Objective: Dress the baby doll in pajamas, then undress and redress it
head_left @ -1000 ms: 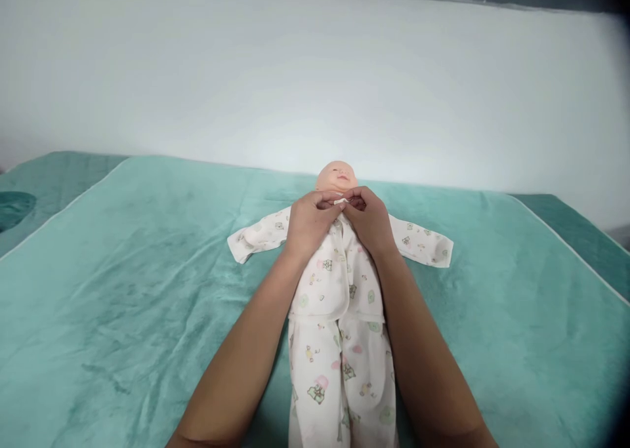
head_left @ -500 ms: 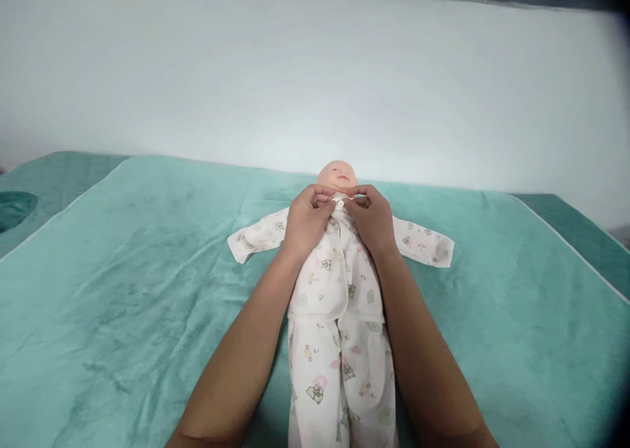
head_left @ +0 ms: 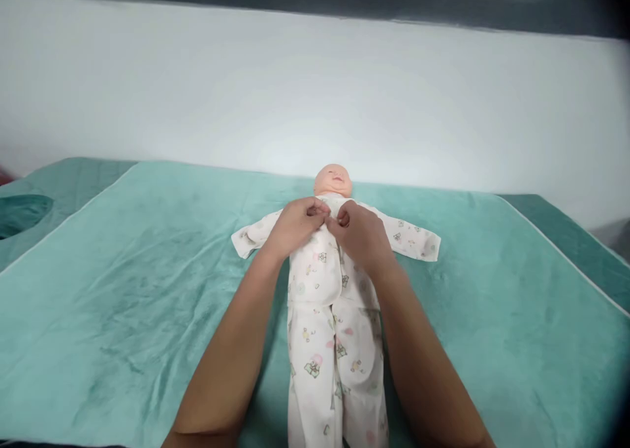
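Observation:
A baby doll (head_left: 333,180) lies on its back, head toward the wall. It wears a white baby shirt (head_left: 315,271) with small printed figures and matching trousers (head_left: 315,363). My left hand (head_left: 301,222) is closed in a pinch at the shirt's front opening, on the upper chest. Right beside it, my right hand (head_left: 361,231) pinches the same front edge, its fingertips meeting the left ones. The fingers cover the fastening there. Both shirt sleeves (head_left: 416,239) stretch out to the sides on the bed.
A teal plush cover (head_left: 147,271) with pale seam lines spreads under the doll, wrinkled on the left. Behind it rises a white wall (head_left: 315,94) with a dark band along the top. A dark green oval opening or fold (head_left: 24,213) shows at the far left.
Both hands have moved from the collar button down to the upper chest, a little lower on the shirt's front. The collar area now shows above them. The view has tilted slightly upward.

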`<move>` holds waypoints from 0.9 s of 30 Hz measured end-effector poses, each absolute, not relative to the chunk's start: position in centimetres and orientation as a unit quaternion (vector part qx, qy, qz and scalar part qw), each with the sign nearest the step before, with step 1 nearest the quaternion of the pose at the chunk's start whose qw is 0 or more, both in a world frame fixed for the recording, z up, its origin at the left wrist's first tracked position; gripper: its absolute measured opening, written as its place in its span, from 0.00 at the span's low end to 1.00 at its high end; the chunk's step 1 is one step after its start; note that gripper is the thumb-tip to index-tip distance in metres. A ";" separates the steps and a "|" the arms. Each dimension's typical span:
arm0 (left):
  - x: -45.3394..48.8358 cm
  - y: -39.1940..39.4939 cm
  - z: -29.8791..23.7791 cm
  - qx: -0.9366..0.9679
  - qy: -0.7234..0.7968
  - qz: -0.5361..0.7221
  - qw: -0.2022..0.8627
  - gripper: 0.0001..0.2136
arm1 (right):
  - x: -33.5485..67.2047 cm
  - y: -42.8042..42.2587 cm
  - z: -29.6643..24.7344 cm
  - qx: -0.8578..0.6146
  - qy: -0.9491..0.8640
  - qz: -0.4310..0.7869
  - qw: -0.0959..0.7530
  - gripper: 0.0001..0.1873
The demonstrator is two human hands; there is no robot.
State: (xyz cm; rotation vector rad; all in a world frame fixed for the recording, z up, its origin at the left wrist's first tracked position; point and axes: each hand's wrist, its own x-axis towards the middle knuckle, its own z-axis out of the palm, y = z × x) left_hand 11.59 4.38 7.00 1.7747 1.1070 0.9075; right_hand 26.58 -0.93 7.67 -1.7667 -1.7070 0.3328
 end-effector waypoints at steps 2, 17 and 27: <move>10.8 3.6 7.3 0.729 0.420 0.334 0.424 0.07 | 26.5 -2.0 8.1 -0.672 -0.670 0.125 0.290 0.09; 11.4 2.8 5.8 0.722 0.411 0.379 0.408 0.10 | 28.5 -1.9 4.8 -0.560 -0.495 0.396 0.533 0.12; 12.5 2.4 5.8 0.699 0.447 0.402 0.386 0.09 | 28.5 -1.6 4.5 -0.495 -0.487 0.421 0.583 0.10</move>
